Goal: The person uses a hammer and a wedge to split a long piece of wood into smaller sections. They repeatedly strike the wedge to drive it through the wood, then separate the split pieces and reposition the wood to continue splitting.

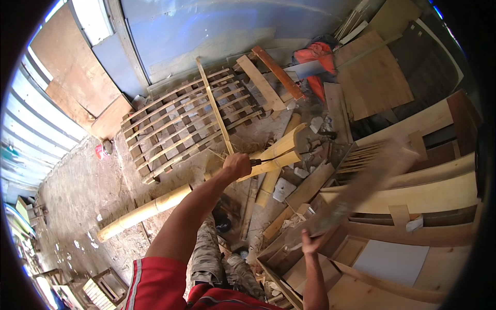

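Left hand [238, 166] is clenched round the dark handle of a thin tool [256, 162] that appears across the split bamboo [281, 146] ahead of the person, while right hand [310, 243] grasps the near end of a motion-blurred brown board [349, 194] in front of the wooden furniture [439, 199].

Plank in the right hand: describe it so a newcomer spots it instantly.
Find the large wooden furniture on the right. In front of it, the right hand grips a long brown plank, slanting up rightward. It alone is motion-blurred; the paler boards nearby look sharp.
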The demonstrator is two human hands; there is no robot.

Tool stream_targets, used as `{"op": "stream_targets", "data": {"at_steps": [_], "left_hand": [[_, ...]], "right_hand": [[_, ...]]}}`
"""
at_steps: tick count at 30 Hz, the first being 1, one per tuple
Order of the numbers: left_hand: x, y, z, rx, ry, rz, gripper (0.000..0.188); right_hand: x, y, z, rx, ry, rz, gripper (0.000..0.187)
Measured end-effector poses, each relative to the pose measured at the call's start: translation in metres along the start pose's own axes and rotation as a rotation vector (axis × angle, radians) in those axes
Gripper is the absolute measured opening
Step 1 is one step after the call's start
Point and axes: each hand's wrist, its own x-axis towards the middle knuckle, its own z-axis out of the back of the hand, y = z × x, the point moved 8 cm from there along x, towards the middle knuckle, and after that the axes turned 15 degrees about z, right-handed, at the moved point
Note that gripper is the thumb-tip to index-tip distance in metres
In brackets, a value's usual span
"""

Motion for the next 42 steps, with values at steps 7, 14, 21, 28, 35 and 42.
{"op": "stream_targets", "data": {"at_steps": [7, 14, 21, 28, 35, 42], "left_hand": [[0.031, 0.02, -0.01, 0.025, -0.08, -0.005, 0.021], [0.021, 0.01, -0.01, 0.017, 0.035, 0.036, 0.023], [0.022, 0.003, -0.011, -0.031, 0.047, 0.074, 0.024], [0.025, -0.006, -0.017, 0.022, -0.044, -0.007, 0.024], [0.04, -0.023, -0.058, -0.023, -0.008, -0.012, 0.025], [0.041, -0.032, -0.068, -0.043, -0.021, -0.032, 0.033]], "right_hand": [[-0.033, -0.044, -0.042, -0.146, 0.505, -0.443, 0.049], [0.085, 0.036, 0.001, 0.068, -0.116, -0.155, 0.056], [0.119, 0.078, 0.0, 0.307, -0.058, 0.12, 0.061], [-0.046, -0.05, -0.05, -0.333, 0.561, -0.622, 0.034], [-0.082, -0.069, -0.04, -0.104, 0.431, -0.509, 0.038], [-0.074, -0.055, -0.03, -0.043, 0.24, -0.443, 0.024]]}}
